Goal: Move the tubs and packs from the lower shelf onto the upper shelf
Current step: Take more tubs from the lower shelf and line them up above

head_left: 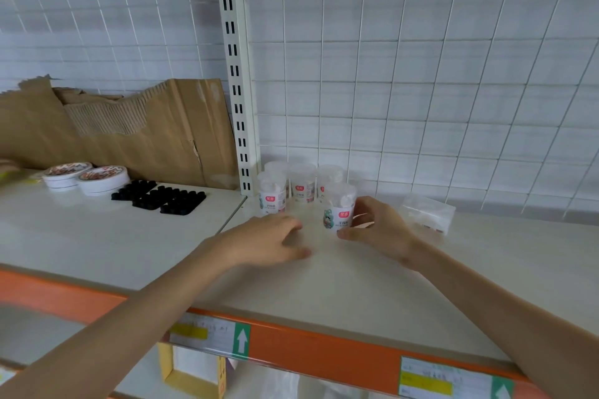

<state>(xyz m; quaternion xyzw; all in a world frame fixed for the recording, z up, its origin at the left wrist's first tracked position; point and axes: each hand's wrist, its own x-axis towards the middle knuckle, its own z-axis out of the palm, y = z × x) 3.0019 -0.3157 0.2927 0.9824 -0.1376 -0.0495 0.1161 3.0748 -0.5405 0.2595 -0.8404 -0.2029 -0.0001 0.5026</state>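
Several small clear tubs with white labels stand on the upper shelf [340, 278] near the upright post; one group [301, 185] is at the back. My right hand [376, 227] grips the nearest tub [338, 209], which stands upright on the shelf in front of the others. My left hand [275, 238] hovers flat just left of that tub, fingers spread and holding nothing. A clear plastic pack [428, 212] lies on the shelf to the right of my right hand. The lower shelf is mostly hidden below the orange edge.
A slotted white post [236, 81] divides the shelf bays, with wire grid behind. On the left bay sit torn cardboard [129, 129], round white tins [87, 176] and black trays [162, 197]. The orange shelf edge [324, 353] carries price labels; a yellow box [194, 372] shows below.
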